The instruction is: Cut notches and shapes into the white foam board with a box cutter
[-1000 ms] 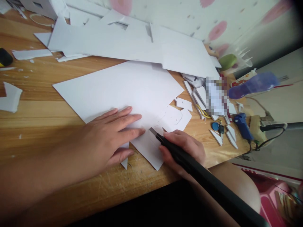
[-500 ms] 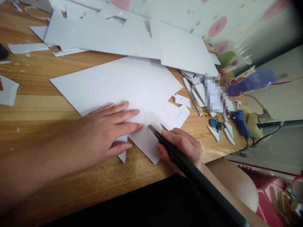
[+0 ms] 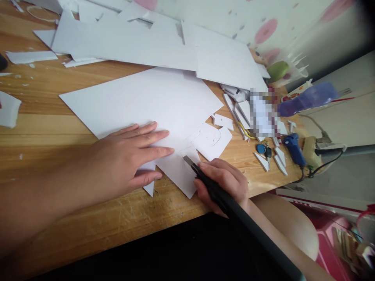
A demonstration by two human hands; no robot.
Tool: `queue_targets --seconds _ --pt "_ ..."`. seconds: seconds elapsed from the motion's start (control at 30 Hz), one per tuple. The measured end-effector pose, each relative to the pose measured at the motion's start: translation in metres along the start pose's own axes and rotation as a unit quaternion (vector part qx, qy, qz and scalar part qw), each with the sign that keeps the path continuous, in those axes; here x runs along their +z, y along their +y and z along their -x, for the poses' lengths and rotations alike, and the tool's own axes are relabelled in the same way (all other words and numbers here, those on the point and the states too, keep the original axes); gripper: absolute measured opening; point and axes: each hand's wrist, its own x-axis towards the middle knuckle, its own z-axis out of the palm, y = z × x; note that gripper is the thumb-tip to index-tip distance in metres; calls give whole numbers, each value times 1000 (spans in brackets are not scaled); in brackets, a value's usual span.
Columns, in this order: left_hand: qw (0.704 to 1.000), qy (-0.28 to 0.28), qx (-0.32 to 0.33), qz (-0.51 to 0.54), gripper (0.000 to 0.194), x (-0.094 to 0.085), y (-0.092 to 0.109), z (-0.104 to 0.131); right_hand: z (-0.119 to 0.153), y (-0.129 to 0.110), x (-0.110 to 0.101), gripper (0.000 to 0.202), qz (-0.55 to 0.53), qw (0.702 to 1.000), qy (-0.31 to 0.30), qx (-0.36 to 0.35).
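Observation:
A large white sheet [image 3: 137, 97] lies on the wooden table. Flat on its lower part rests my left hand [image 3: 131, 152], fingers spread, holding nothing. My right hand [image 3: 225, 181] is closed around a black utility knife [image 3: 215, 189], its blade pointing up and left over the sheet's lower right part. Whether the blade touches the sheet, I cannot tell. Just right of the sheet, a smaller white piece [image 3: 212, 140] carries pencil lines. Under my left thumb, a pointed white piece [image 3: 149, 183] sticks out past the sheet.
White boards [image 3: 123, 43] lie across the back of the table [image 3: 108, 216]. To the right are white offcuts [image 3: 243, 113], a blue glue gun [image 3: 295, 150], a power strip [image 3: 311, 154] with cables and a purple bottle [image 3: 310, 99]. Dark space borders the table's front edge.
The view has shifted slightly, moving most things a little left and up. The knife blade sits slightly lower relative to the sheet. Both hands keep their poses.

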Motion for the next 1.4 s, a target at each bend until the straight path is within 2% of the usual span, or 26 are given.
queue_targets --seconds 0.27,0.6,0.8,1.2,1.3,1.4 --pt "1000 -14 -7 -7 42 -3 1 -2 6 -2 -2 35 1 1000 4 2" --pt "1000 -21 -3 -12 48 -1 0 -2 9 -6 -1 33 26 999 15 -22" --pt "999 -4 -8 -31 56 -3 5 -3 13 -10 -4 35 9 1000 12 -8" --pt "999 14 6 -43 53 -3 7 -5 19 -13 -9 35 -35 999 9 2" --pt "998 15 16 -55 51 -1 6 -4 21 -13 -13 32 -52 997 23 58" --pt "998 11 14 -56 49 1 5 -2 22 -13 -16 26 -34 983 109 144"
